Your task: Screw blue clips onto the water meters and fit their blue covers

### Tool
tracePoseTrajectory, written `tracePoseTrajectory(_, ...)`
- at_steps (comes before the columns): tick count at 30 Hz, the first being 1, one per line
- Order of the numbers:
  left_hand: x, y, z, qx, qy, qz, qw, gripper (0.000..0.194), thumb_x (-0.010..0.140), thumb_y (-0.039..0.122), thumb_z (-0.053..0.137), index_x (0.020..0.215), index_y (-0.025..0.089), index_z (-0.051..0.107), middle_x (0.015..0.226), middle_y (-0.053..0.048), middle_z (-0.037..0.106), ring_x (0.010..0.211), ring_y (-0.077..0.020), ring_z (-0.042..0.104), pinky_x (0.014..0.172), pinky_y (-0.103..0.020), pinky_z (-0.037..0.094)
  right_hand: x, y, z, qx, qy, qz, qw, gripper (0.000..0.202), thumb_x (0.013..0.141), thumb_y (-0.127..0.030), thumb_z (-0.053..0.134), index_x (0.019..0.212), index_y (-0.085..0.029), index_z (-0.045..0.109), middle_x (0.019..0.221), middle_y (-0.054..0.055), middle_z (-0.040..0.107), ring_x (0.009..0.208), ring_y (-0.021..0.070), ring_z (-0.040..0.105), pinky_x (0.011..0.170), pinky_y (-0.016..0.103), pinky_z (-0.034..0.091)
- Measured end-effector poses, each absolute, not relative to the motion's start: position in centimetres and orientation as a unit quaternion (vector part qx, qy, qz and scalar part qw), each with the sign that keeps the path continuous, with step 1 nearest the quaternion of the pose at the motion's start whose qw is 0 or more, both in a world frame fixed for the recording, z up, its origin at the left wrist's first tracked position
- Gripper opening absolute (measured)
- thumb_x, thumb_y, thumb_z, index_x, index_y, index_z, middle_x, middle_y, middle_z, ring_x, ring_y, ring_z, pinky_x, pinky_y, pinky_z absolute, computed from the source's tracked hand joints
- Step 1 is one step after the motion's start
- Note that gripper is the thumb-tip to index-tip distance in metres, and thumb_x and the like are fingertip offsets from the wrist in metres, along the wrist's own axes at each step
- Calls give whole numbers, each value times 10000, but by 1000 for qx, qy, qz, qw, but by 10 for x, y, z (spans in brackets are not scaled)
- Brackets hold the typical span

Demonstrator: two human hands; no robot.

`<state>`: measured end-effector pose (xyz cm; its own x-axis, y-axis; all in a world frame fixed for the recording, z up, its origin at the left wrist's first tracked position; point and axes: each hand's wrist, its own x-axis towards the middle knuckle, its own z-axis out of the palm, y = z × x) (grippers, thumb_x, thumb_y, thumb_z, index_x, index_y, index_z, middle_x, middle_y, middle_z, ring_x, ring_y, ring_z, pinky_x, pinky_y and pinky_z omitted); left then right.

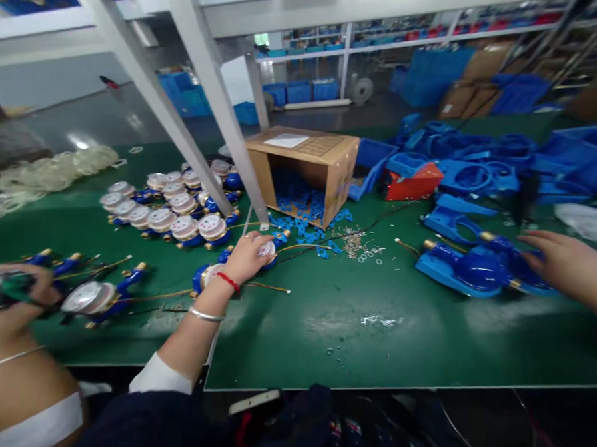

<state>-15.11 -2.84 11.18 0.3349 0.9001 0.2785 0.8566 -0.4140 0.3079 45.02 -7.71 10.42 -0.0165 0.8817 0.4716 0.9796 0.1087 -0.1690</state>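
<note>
While the left hand [247,253] cups a white-faced, blue-bodied water meter [267,250], the right hand [555,258] lies spread on blue housings [474,271].

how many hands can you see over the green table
3: a co-worker's hand at far left, holding something dark; the left hand mid-table on a water meter; the right hand touching blue housings at right. None seems hidden.
</note>
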Motion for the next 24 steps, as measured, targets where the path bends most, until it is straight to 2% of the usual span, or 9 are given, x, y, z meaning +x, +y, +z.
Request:
tracePoseTrajectory(3,-143,-34,107,826,531,187,-22,385,805,357,591,1157,202,602,1125,-114,541,1020,-263,513,927,-439,412,446,-80,105,-671,-710,-101,188,340,808,-219,515,1100,-101,643,1169,257,590,1125,296,560,947,404,410)
tracePoseTrajectory(6,-123,-60,117,816,534,211,-68,417,828,398,562,1207,223,569,1129,-115,518,1024,-270,486,924,-443,399,411,-76,106,-672,-716,-88,166,363,862,-210,453,1188,-113,579,1230,193,572,1168,267,524,1018,364,379)
tracePoseTrajectory(8,-103,-82,125,818,526,227,-51,423,825,423,569,1202,230,563,1108,-105,513,1013,-264,477,904,-430,407,377,-68,106,-662,-731,-66,154,368,893,-223,407,1220,-127,546,1256,156,561,1175,249,515,1031,367,379)
tracePoseTrajectory(12,-52,-114,123,853,464,231,63,389,828,413,575,1168,224,562,1083,-87,509,999,-236,471,873,-391,432,304,-38,92,-612,-784,20,103,309,910,-234,418,1171,-194,577,1198,66,610,1101,171,563,974,296,436)
tracePoseTrajectory(15,-15,-125,104,868,429,219,122,396,824,412,578,1164,210,556,1073,-92,504,999,-234,463,877,-392,440,262,-14,68,-600,-795,76,50,245,911,-271,464,1090,-169,598,1128,74,620,1032,167,583,927,351,471)
tracePoseTrajectory(17,5,-131,91,867,433,206,132,425,821,422,578,1177,193,545,1071,-105,498,1004,-248,456,873,-408,448,245,-4,52,-607,-787,105,12,265,893,-326,513,1078,-149,581,1105,78,604,992,177,589,875,394,498)
tracePoseTrajectory(20,23,-139,81,858,456,193,135,500,809,459,581,1209,167,515,1108,-128,480,1016,-273,450,865,-441,459,235,0,34,-630,-764,137,-28,307,880,-348,536,1103,-139,559,1107,83,587,969,180,590,835,392,516)
tracePoseTrajectory(24,29,-143,84,864,445,177,155,607,786,484,604,1253,123,462,1176,-155,467,1051,-286,446,902,-463,452,236,-3,35,-642,-746,177,-30,298,882,-351,531,1086,-136,564,1081,79,594,941,170,594,819,378,518)
